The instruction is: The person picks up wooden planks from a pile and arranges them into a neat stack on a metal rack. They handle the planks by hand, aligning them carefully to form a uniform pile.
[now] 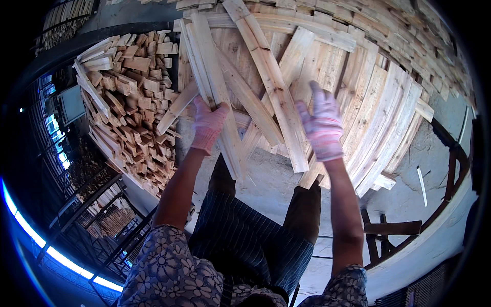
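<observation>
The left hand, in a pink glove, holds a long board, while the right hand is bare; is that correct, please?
Not quite: the head view shows the right hand gloved too, in pink and white. The left hand does hold a long board.

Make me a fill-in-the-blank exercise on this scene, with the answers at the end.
1. The hand gripping a pale board is the person's ____ one.
2. The other hand, fingers extended, wears a pink and white ____.
3. The sleeve is printed with a pattern of ____.
4. The dark cloth over the lap has thin pale ____.

Missing words: left; glove; flowers; stripes.
</observation>
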A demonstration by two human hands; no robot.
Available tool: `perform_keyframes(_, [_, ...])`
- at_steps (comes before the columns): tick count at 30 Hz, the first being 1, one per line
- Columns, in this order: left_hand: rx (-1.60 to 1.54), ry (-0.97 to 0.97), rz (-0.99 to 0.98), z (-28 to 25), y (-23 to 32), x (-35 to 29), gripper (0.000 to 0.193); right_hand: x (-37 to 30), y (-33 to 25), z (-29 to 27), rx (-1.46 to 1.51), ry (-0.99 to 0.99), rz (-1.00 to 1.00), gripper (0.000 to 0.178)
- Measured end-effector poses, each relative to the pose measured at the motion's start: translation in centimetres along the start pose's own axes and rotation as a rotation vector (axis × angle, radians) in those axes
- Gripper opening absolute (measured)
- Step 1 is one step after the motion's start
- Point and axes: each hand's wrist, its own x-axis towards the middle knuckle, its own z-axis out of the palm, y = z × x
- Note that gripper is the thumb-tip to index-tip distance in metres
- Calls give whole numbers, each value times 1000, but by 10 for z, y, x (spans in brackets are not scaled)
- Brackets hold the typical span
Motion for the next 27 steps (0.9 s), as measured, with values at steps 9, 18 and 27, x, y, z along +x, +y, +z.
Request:
perform_keyframes(9, [224,186,-60,55,-28,40,69,52,-75,87,-332,86,57,72])
perform_keyframes(18, [-230,-185,91,23,-11,-59,58,-137,74,-53,-91,235,207,100])
perform_keyframes(27, [-196,-476,268,239,48,-163,62,-150,286,-146,-249,89,791,84])
